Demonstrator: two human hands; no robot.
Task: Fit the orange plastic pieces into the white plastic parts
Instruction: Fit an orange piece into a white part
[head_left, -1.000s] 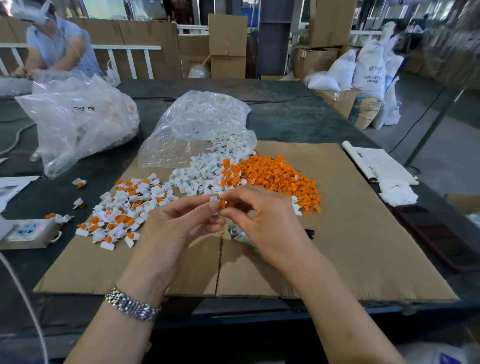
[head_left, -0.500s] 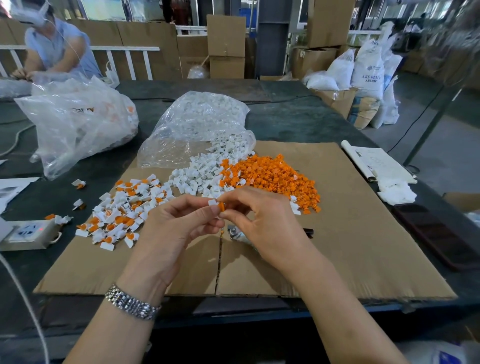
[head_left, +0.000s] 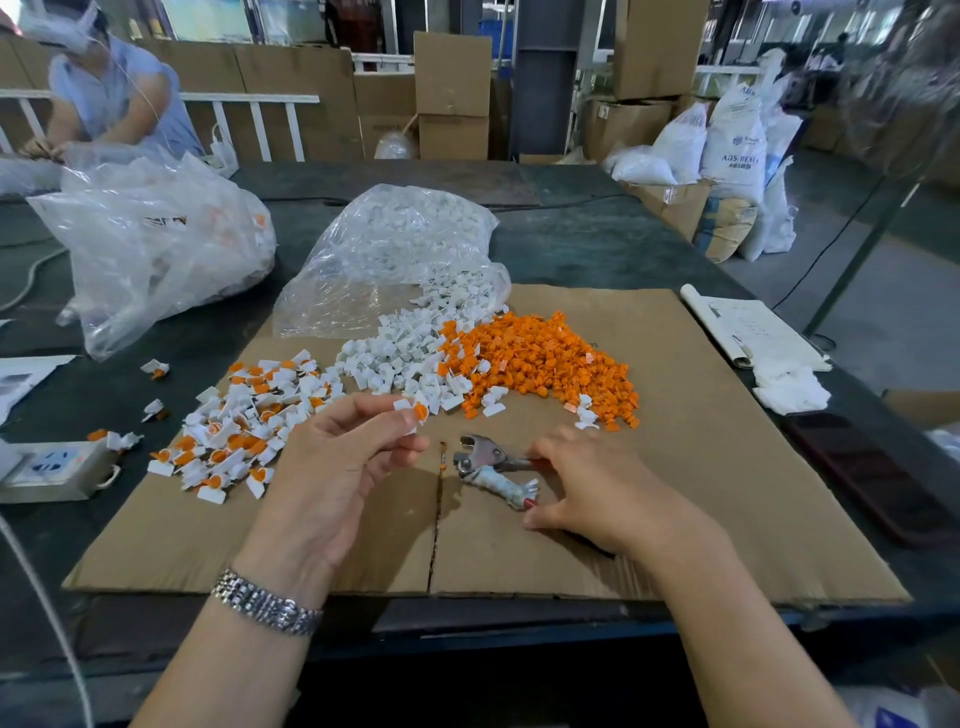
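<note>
White part with orange piece (head_left: 413, 413) pinched by left hand (head_left: 343, 467), just left of pliers (head_left: 493, 467). Pliers handles (long axis toward right) touched by right hand (head_left: 597, 493); grip unclear.

One head-worn view (wide-angle) looks forward and down, close over the cardboard sheet (head_left: 675, 493).

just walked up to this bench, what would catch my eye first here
The bright heap of loose orange pieces in the middle of the cardboard sheet stands out first, with a heap of white parts against its left side. In front of them the left hand pinches a white part with an orange piece in it, while the right hand reaches onto the pliers lying on the cardboard.
</note>
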